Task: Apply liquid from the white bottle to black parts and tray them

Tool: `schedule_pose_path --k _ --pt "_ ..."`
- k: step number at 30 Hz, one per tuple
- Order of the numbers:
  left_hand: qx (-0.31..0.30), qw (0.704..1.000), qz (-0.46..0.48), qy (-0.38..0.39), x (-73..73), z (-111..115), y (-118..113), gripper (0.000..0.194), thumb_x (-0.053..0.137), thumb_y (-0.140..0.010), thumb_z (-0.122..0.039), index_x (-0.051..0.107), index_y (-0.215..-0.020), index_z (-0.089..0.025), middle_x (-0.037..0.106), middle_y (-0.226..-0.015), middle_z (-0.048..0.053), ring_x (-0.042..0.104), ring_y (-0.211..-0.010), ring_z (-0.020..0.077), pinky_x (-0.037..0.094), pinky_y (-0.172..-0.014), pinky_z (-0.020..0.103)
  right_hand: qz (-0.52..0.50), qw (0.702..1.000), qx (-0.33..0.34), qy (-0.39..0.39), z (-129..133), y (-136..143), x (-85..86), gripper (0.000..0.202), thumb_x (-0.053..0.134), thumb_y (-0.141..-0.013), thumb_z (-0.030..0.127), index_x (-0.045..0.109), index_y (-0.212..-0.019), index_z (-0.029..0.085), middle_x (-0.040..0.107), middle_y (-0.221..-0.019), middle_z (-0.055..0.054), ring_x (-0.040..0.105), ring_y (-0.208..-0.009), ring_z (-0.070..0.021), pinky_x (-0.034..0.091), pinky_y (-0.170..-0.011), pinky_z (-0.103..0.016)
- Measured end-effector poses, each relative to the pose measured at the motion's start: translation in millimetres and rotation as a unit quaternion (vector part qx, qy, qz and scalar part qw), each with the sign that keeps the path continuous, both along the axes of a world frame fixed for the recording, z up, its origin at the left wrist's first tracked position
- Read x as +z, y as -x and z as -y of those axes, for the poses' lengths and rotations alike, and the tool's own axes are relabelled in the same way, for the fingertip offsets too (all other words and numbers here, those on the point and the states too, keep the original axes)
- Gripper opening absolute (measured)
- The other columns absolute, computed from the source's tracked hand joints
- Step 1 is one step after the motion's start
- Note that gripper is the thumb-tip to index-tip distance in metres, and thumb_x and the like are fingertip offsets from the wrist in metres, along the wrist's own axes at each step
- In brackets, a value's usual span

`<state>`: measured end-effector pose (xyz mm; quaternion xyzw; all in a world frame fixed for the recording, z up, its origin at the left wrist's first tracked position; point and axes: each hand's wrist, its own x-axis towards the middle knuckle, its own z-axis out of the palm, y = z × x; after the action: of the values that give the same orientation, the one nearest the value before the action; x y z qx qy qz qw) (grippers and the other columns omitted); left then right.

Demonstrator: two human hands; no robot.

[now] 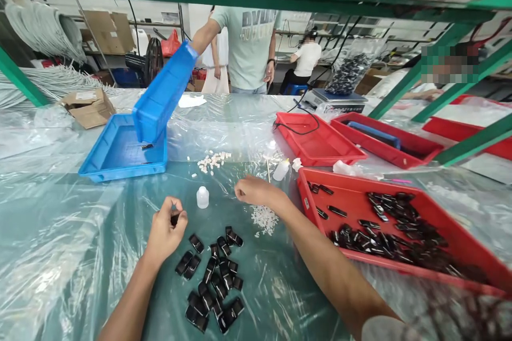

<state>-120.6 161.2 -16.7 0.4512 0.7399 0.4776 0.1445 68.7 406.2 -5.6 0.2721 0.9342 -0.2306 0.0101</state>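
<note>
Plastic-covered desk in a workshop
Left hand grip pinches a black part; right hand grip pressed together above white pellets

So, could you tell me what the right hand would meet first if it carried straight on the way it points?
The right hand points left; the small white bottle lies first in that line, though depth is hard to judge.
</note>
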Motion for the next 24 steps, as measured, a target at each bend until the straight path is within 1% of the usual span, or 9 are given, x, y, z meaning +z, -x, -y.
schedule_pose_path --k 3,5,9,11,14,17,21,24 --pt "0.003 1.000 -0.008 0.000 -0.4 -1 1 0.018 0.059 -0.092 -0.038 0.044 -0.088 -0.030 0.038 -0.055 -0.015 0.033 -0.048 0.0108 0.028 -0.055 0.027 0.091 0.995 -0.024 0.029 -8 -11 -9.2 0.030 0.077 -0.106 0.039 0.074 -0.125 0.015 0.078 -0.119 -0.008 0.078 -0.102 -0.0198 0.069 -0.089 -0.038" --pt "-0.001 1.000 -0.013 0.003 -0.8 -1 0 0.018 0.060 -0.094 -0.039 0.044 -0.091 -0.030 0.041 -0.056 -0.015 0.034 -0.049 0.0107 0.030 -0.055 0.026 0.111 0.992 -0.042 0.040 -12 -12 -16.6 0.033 0.077 -0.106 0.039 0.073 -0.128 0.015 0.078 -0.123 -0.009 0.078 -0.105 -0.0210 0.069 -0.092 -0.040" --pt "-0.017 1.000 -0.021 0.012 -0.7 -3 0 0.017 0.061 -0.095 -0.039 0.046 -0.096 -0.031 0.049 -0.059 -0.014 0.036 -0.048 0.0111 0.034 -0.053 0.025 0.092 0.992 -0.071 0.052 -14 -11 -30.1 0.034 0.076 -0.106 0.040 0.073 -0.130 0.016 0.077 -0.127 -0.009 0.078 -0.109 -0.0220 0.069 -0.094 -0.042" --pt "-0.021 0.999 -0.027 0.015 0.1 -3 -1 0.017 0.061 -0.095 -0.039 0.046 -0.097 -0.031 0.051 -0.060 -0.014 0.037 -0.048 0.0115 0.036 -0.054 0.025 0.077 0.993 -0.077 0.054 -15 -13 -34.8 0.027 0.077 -0.106 0.038 0.075 -0.127 0.020 0.077 -0.127 -0.008 0.077 -0.111 -0.0211 0.068 -0.095 -0.038" --pt "-0.022 0.999 -0.033 0.020 1.4 -2 -2 0.015 0.059 -0.095 -0.040 0.047 -0.098 -0.031 0.051 -0.059 -0.014 0.038 -0.049 0.0120 0.038 -0.055 0.026 0.081 0.993 -0.067 0.050 -17 -17 -38.5 0.019 0.079 -0.105 0.036 0.077 -0.121 0.025 0.078 -0.125 -0.006 0.078 -0.112 -0.0199 0.066 -0.094 -0.034" --pt "-0.024 0.999 -0.035 0.024 2.1 -2 -2 0.014 0.058 -0.096 -0.039 0.048 -0.099 -0.030 0.054 -0.060 -0.013 0.039 -0.050 0.0120 0.038 -0.056 0.026 0.097 0.993 -0.054 0.042 -22 -19 -39.8 0.020 0.077 -0.106 0.037 0.076 -0.121 0.023 0.078 -0.123 -0.006 0.078 -0.109 -0.0198 0.067 -0.093 -0.036" --pt "-0.027 0.999 -0.035 0.028 1.9 -2 -2 0.014 0.059 -0.096 -0.038 0.048 -0.099 -0.030 0.056 -0.061 -0.013 0.040 -0.051 0.0119 0.038 -0.057 0.026 0.093 0.993 -0.063 0.032 -25 -16 -42.4 0.021 0.076 -0.107 0.038 0.076 -0.123 0.024 0.078 -0.126 -0.007 0.077 -0.110 -0.0196 0.067 -0.094 -0.035" --pt "-0.027 0.999 -0.034 0.029 1.8 -2 -2 0.014 0.058 -0.097 -0.038 0.047 -0.099 -0.030 0.055 -0.061 -0.013 0.039 -0.051 0.0126 0.038 -0.057 0.027 0.077 0.994 -0.073 0.021 -22 -11 -43.7 0.031 0.076 -0.107 0.040 0.074 -0.128 0.018 0.078 -0.126 -0.009 0.078 -0.107 -0.0209 0.069 -0.093 -0.039"
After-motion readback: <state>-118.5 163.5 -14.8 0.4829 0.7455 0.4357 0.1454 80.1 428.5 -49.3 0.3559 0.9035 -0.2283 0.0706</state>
